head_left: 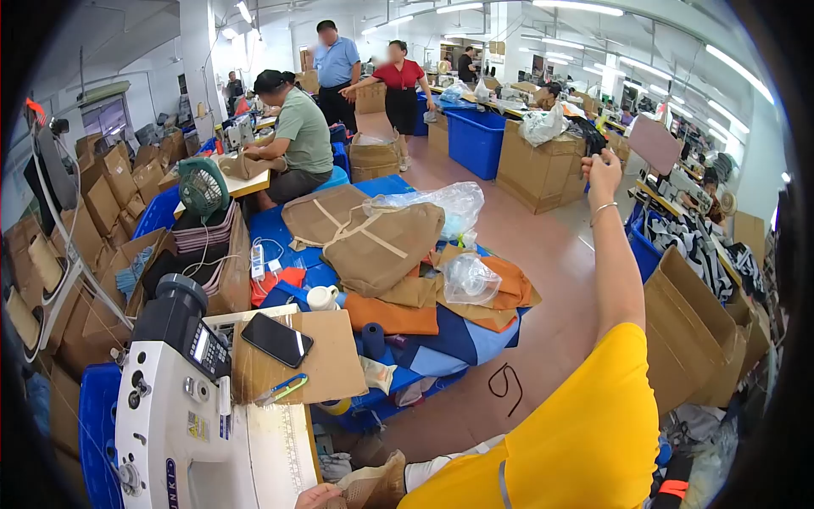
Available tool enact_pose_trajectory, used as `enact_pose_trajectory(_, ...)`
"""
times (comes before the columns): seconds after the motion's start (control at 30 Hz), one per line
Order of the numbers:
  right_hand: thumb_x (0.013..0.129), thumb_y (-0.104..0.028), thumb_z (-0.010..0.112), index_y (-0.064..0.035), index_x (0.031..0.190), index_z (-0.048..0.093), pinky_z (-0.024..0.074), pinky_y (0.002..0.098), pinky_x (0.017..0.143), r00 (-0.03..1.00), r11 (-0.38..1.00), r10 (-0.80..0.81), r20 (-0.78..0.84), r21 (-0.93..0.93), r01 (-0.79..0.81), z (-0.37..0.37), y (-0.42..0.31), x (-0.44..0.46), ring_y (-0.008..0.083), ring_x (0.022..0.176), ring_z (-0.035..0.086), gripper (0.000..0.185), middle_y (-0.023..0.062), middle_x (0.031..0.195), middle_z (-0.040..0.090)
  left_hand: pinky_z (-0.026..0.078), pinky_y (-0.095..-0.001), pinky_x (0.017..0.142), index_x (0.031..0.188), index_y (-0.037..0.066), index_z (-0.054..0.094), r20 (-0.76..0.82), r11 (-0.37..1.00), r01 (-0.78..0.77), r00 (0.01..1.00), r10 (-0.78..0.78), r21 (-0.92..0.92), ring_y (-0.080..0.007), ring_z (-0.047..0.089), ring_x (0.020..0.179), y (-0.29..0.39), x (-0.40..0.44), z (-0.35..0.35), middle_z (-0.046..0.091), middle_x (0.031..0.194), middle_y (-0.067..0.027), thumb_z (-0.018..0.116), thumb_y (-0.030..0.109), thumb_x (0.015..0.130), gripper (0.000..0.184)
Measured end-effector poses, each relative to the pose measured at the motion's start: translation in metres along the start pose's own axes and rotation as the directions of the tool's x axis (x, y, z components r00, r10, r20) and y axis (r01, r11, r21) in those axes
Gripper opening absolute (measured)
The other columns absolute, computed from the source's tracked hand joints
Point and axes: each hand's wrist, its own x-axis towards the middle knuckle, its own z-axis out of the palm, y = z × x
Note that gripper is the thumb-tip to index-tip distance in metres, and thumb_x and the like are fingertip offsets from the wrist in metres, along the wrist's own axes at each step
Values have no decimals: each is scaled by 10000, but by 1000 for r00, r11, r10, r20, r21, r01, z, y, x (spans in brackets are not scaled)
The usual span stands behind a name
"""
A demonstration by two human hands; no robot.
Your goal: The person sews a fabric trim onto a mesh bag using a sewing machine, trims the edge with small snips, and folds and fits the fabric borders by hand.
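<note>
My right arm, in a yellow sleeve, stretches up at the right, a bracelet on its wrist. The fingers of my right hand are curled into a pinch; anything between them is too small to make out. At the bottom edge my left hand grips brown mesh fabric, and the frame cuts off part of it. Left of that fabric stands a white sewing machine. A cardboard sheet on its table bears a phone and green-handled thread snips.
Brown bags and orange and blue cloth lie piled on a blue surface beyond the machine. Large cartons and a blue bin line the aisle. A person in green sits sewing; two people stand behind. An open carton is at right.
</note>
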Motion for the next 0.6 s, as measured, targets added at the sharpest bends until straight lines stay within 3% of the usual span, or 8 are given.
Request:
enact_pose_trajectory(0.1,911,-92,554,16,1152,546,460,236,499,997,998,34,-68,55,-30,-4,-24,-4,109,574,605,264,108,785,683,456,-220,677,881,9,656,-4,1000,24,1000,-25,-17,-93,582,735,0,1,-2,632,805,-15,616,129,889,126)
enact_pose_trajectory(0.27,926,-177,592,-21,941,657,435,205,510,872,999,-38,488,40,21,18,-45,-115,67,560,549,170,42,721,653,456,-224,660,844,-2,657,-78,990,99,991,-108,-104,-94,584,715,-4,-1,-4,632,781,-22,628,120,878,129)
enact_pose_trajectory(0.3,938,-209,582,-31,945,653,419,198,524,781,999,-35,623,45,9,23,-49,-152,57,577,533,191,16,716,618,456,-225,657,836,-4,657,-110,984,117,985,-133,-137,-94,584,711,-5,-2,-4,632,776,-23,631,118,875,130)
enact_pose_trajectory(0.37,946,-194,579,-24,924,644,435,214,566,547,998,-13,837,43,-41,32,-55,-233,71,595,537,183,17,730,612,451,-211,670,852,19,655,-133,994,-19,991,33,105,-75,580,749,6,-10,2,636,810,-11,623,125,893,118)
enact_pose_trajectory(0.47,933,-110,582,7,911,662,506,228,659,66,975,36,997,-20,-222,28,-69,-362,84,694,609,143,27,765,649,443,-201,666,875,21,657,-172,997,11,985,-25,-83,-59,561,740,24,-32,27,629,814,7,610,128,910,122)
enact_pose_trajectory(0.53,909,-90,609,10,900,666,514,259,693,-318,943,-61,946,-49,-328,13,-81,-432,112,756,639,116,66,838,684,439,-197,656,900,10,649,-176,982,11,983,-46,-191,-49,553,728,35,-43,36,622,801,16,596,134,925,137)
enact_pose_trajectory(0.57,901,-101,612,-4,916,670,512,285,716,-394,940,-262,881,139,-313,6,-80,-463,161,794,652,113,99,879,687,436,-194,650,911,4,644,-187,976,-14,982,-28,-219,-42,548,723,33,-52,41,619,794,20,589,136,932,145)
enact_pose_trajectory(0.6,904,-75,595,4,978,652,508,273,772,-502,925,-301,811,120,-361,-2,-92,-487,167,871,659,122,92,939,690,436,-194,650,911,4,644,-241,967,-12,969,-51,-253,-42,548,723,31,-60,45,619,794,20,589,136,932,145)
